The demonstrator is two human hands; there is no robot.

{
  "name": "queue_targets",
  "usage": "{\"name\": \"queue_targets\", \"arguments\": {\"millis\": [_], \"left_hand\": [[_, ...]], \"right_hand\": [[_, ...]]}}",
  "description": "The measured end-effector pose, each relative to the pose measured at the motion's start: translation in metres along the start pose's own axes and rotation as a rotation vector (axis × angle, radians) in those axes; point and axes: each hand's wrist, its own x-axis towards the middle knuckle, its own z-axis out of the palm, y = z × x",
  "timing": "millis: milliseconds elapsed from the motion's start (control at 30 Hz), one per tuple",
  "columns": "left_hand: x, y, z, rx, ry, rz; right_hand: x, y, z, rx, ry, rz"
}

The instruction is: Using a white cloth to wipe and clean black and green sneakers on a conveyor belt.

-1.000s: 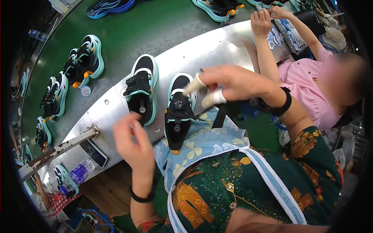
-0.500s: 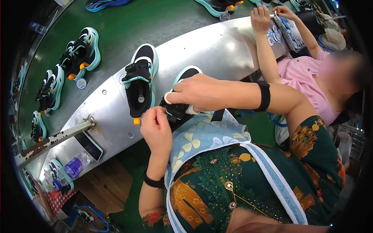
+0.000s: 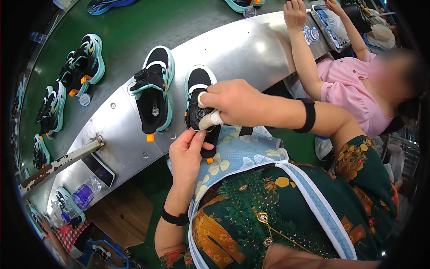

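A black sneaker (image 3: 198,80) with white and mint trim lies toe-away at the metal table's near edge, its orange-tabbed heel jutting over my apron. My right hand (image 3: 237,104) reaches across from the right, its fingers closed on the shoe's upper around a round black piece. Pale covers wrap some of its fingertips. At the near left side of the opening, my left hand (image 3: 187,154) pinches the shoe's collar between thumb and forefinger; whatever small thing may be between them is hidden. A matching sneaker (image 3: 152,92) rests just to the left, untouched, with an orange heel tab.
More sneakers (image 3: 85,65) stand on the green surface (image 3: 130,33) at the left. A worn metal bar (image 3: 62,166), a phone (image 3: 99,169) and a plastic bottle (image 3: 83,195) occupy the lower left. A co-worker in pink (image 3: 342,78) works at the right beside a tray (image 3: 329,29).
My right hand has shifted slightly, uncovering more of the sneaker, which now lies straighter. My left hand has moved down and right onto its collar. The whole view has shifted slightly.
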Motion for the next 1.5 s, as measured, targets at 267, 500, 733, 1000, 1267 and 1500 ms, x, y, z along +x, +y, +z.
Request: {"name": "queue_targets", "arguments": {"millis": [267, 500, 733, 1000, 1267, 1500], "left_hand": [[0.006, -0.013, 0.017, 0.139, 0.049, 0.174], [0.006, -0.012, 0.028, 0.211, 0.061, 0.184], [0.006, -0.01, 0.038, 0.143, 0.032, 0.137], [0.01, -0.006, 0.049, 0.105, -0.004, 0.054], [0.015, -0.007, 0.056, 0.058, 0.013, 0.091], [0.011, 0.013, 0.064, 0.081, -0.082, -0.064]], "right_hand": [[-0.013, 0.004, 0.009, -0.077, 0.098, 0.011], [-0.02, 0.016, 0.009, -0.009, 0.143, -0.106], [-0.029, 0.02, 0.001, -0.086, 0.175, -0.161], [-0.035, 0.033, -0.01, 0.056, 0.102, -0.14], [-0.039, 0.041, -0.018, 0.27, -0.01, -0.033], [-0.05, 0.042, 0.005, -0.081, 0.297, -0.039]]}}
